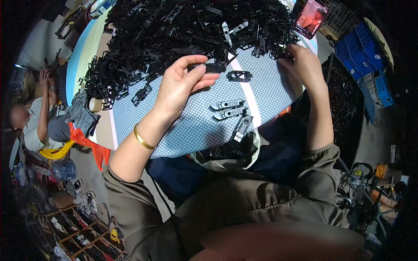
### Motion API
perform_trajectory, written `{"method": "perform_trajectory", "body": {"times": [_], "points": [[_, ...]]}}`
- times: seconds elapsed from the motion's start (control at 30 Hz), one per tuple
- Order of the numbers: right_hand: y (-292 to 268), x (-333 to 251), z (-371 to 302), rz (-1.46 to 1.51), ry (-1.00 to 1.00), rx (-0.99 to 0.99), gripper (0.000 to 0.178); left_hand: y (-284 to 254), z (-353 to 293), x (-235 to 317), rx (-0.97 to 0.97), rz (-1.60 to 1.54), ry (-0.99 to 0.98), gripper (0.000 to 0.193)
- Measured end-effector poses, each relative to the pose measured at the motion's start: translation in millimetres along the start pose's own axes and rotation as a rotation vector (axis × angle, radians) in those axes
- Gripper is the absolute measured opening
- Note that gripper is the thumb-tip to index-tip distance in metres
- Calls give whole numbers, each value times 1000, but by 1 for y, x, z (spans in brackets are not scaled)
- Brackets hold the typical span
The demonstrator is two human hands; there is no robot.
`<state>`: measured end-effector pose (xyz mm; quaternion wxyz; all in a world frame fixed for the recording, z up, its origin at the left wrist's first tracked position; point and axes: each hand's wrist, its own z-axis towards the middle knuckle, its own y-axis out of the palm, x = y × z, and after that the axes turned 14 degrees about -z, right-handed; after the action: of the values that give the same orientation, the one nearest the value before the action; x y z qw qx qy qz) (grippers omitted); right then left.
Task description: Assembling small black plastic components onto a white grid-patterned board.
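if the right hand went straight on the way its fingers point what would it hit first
Most likely the heap of black parts; its edge lies right by the right hand, perhaps already touching.

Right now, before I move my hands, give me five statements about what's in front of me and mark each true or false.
1. The left hand holds a black plastic part. True.
2. The gold bracelet is on the right wrist. False: it is on the left wrist.
3. The right hand is at the right side of the dark pile. True.
4. The phone is at the table's left end. False: it's at the far right.
5. Blue crates stand right of the table. True.
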<state>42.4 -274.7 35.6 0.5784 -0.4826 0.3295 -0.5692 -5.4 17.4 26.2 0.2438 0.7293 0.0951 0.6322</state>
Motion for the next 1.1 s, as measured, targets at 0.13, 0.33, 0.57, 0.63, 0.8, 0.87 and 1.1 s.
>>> {"method": "perform_trajectory", "body": {"times": [0.13, 0.33, 0.57, 0.63, 0.8, 0.87, 1.1], "points": [[-5, -10, -3, 24, -70, 20, 23, 2, -1, 0, -14, 38, -42, 27], [-10, -28, -9, 343, -222, 75, 25, 0, -2, 0, -20, 72, -16, 26], [-21, 34, -2, 488, 87, 146, 23, 1, -2, 1, -1, 80, -8, 26], [-15, 45, -6, 523, 13, -81, 24, 2, -1, -1, -8, 89, -15, 26], [-17, 25, -8, 469, -57, -249, 36, 1, -2, 0, -2, 97, -27, 26], [-23, 18, -12, 308, -71, -164, 39, 0, -3, 1, 10, 101, -28, 26], [-7, 21, -3, 204, -41, -267, 34, 1, -2, 1, -1, 27, -50, 26]]}}
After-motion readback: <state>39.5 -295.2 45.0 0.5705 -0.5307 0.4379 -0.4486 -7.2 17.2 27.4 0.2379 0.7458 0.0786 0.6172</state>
